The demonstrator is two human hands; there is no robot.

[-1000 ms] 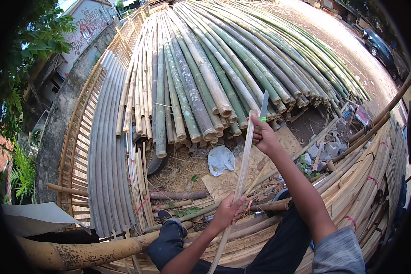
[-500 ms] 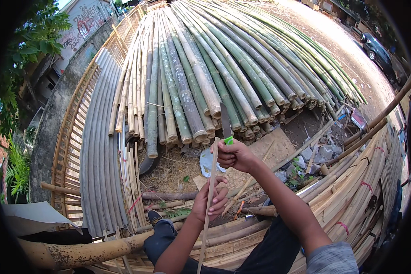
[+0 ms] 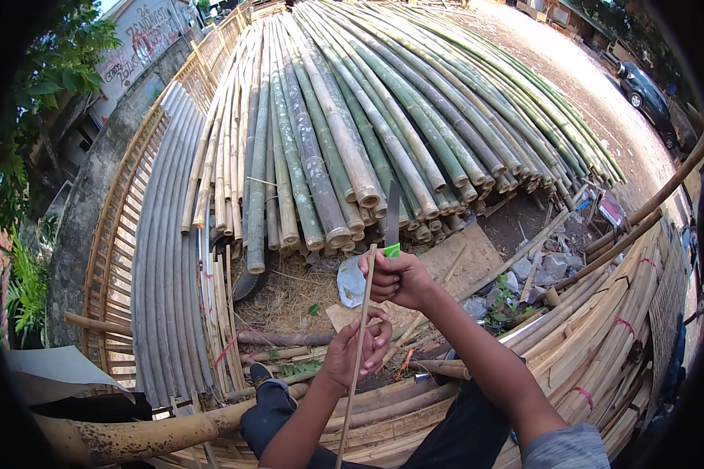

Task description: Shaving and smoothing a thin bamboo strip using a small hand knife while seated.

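My right hand point(image 3: 399, 277) is clamped on a green-handled knife point(image 3: 391, 223), blade up beside the thin bamboo strip point(image 3: 357, 352); my left hand point(image 3: 357, 352) closes around that strip lower down. I'd judge steady, shallow strokes away from my fingers work best.

Two bare forearms are seen, with no watch or rings showing on the left hand point(image 3: 356, 349) or the right hand point(image 3: 399, 279). A short grey sleeve point(image 3: 563, 449) is worn on the right arm. Dark blue trousers point(image 3: 278, 414) are worn, and a dark shoe point(image 3: 260, 375) is seen.
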